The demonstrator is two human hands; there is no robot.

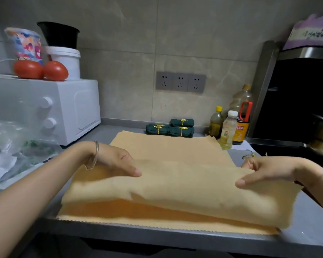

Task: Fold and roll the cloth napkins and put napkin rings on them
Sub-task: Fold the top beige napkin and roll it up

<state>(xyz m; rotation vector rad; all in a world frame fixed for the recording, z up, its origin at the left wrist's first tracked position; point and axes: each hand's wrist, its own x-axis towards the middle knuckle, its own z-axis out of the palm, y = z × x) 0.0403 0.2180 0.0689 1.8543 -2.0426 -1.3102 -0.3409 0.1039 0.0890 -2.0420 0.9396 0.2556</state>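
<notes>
**Napkin (175,192) held up in a fold**

The orange napkin lay spread on the counter (309,211), its zigzag edge along the front. The left hand (117,161) and the right hand (265,170) each pinched one end of the raised fold, thumb on top and fingers curled behind. Three green rolls (170,128) sat by the back wall. A loose ring (249,155) lay just beyond the right hand.
</notes>
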